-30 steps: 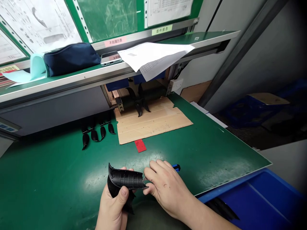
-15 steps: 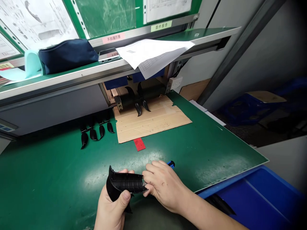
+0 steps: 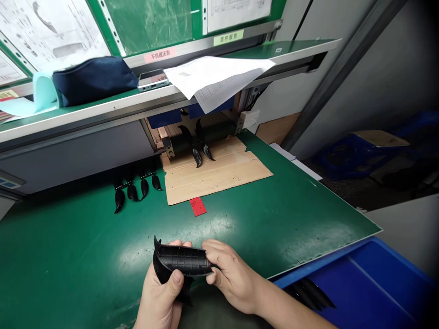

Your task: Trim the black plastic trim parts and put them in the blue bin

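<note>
Shelf, 10 o'clock: dark blue pouch (image 3: 94, 78) lying flat, a phone (image 3: 153, 79) just to its right, loose paper sheets (image 3: 216, 77) overhanging the shelf (image 3: 103, 109) edge.
Small parts, 9 o'clock of the cardboard: a short row of small black fin-shaped pieces (image 3: 133, 189) on the green surface (image 3: 291, 205), well apart from the hands.
Left hand (image 3: 161, 297): at 6 o'clock, grip closed on the ribbed black plastic part (image 3: 181, 262), thumb pressed over the near face, fingers behind it.
Part position: held just above the near edge of the surface, long axis left to right, ribbed side up, its left end curling into a raised tip.
Right hand (image 3: 233, 278): pinching the right-hand tip of the same part, grip narrow; whether something small sits inside it, cannot tell.
Cardboard sheet (image 3: 219, 173), 12 o'clock: flat on the surface under the shelf, two black curved pieces (image 3: 200, 153) at its far edge, a red tag (image 3: 198, 206) just in front.
Blue bin (image 3: 363, 288), 4 o'clock: below the surface edge, dark curved parts (image 3: 308, 294) in its near corner.
Progress (judgement): one part mid-handling at its end, not set down; the parts in the bin look like pieces already dealt with, though that cannot be confirmed.
</note>
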Tool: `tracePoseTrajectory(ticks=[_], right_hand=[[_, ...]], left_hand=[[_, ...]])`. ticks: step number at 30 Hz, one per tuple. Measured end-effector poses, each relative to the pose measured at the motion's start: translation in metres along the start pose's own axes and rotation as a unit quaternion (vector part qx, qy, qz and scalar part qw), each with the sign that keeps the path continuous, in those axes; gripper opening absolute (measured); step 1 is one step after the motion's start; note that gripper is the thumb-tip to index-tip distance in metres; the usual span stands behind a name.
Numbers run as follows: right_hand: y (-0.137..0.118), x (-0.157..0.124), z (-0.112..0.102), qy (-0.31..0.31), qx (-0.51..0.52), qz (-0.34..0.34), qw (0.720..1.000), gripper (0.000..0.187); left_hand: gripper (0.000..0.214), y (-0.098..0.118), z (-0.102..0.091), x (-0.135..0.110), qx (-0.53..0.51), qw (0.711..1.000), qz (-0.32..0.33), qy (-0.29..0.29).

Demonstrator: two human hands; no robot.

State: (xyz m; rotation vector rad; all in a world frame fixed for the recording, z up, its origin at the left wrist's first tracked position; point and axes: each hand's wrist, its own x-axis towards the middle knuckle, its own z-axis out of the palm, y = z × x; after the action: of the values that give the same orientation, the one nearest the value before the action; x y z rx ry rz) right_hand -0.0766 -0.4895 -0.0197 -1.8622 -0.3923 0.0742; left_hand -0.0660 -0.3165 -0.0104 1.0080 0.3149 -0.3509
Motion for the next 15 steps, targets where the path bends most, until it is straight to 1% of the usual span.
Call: tracePoseTrajectory(ticks=[2,3,4,5,7,10,12,15], right_hand=[[0.003,-0.003,-0.003,-0.097,0.091,0.017,0.991,0.063],[0.006,-0.005,-0.005,-0.132,0.135,0.030,0.982,0.065],[0.009,-0.007,-0.005,-0.146,0.168,0.044,0.974,0.067],[0.012,-0.009,-0.005,-0.144,0.191,0.058,0.969,0.069],[0.019,-0.013,-0.002,-0.125,0.219,0.081,0.964,0.068],[0.024,-0.018,0.009,-0.096,0.245,0.088,0.961,0.067],[0.023,-0.021,0.017,-0.068,0.261,0.086,0.959,0.064],[0.016,-0.023,0.028,-0.042,0.289,0.095,0.952,0.055]], left_hand=[[0.056,0.000,0.000,-0.001,0.022,1.000,0.011,-0.005],[0.058,0.001,0.001,-0.002,0.043,0.999,0.023,-0.007],[0.058,0.003,0.001,-0.003,0.070,0.997,0.035,-0.007],[0.057,0.005,0.001,-0.004,0.101,0.994,0.047,-0.005],[0.049,0.010,0.001,-0.006,0.168,0.983,0.070,-0.002],[0.039,0.021,-0.001,-0.012,0.255,0.962,0.092,-0.004],[0.040,0.027,-0.005,-0.017,0.281,0.955,0.090,-0.001],[0.041,0.032,-0.014,-0.024,0.272,0.960,0.073,-0.001]])
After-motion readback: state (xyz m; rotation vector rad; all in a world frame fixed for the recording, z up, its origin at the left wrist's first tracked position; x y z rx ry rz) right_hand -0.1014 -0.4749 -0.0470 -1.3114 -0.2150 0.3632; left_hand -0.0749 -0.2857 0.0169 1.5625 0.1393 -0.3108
